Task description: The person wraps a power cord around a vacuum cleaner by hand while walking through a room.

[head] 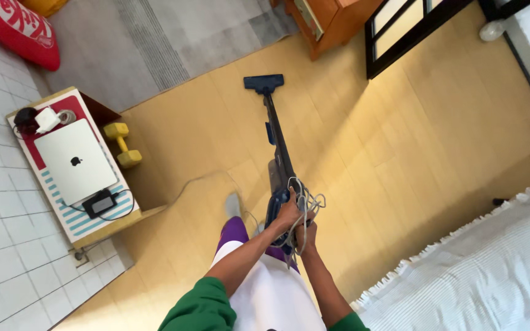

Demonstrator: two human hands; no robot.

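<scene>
Pale wood flooring is stretching ahead of a person who is gripping a blue stick vacuum (pixel 275 153), its head (pixel 264 83) lying flat near a grey rug (pixel 173 43). Both hands are clamped on the handle: the left hand (pixel 289 211) above, the right hand (pixel 307 234) below, bunching the grey cord (pixel 310 205). Keeping that cord gathered clear of the head looks wise, as does steering around the yellow dumbbell (pixel 123 144).
</scene>
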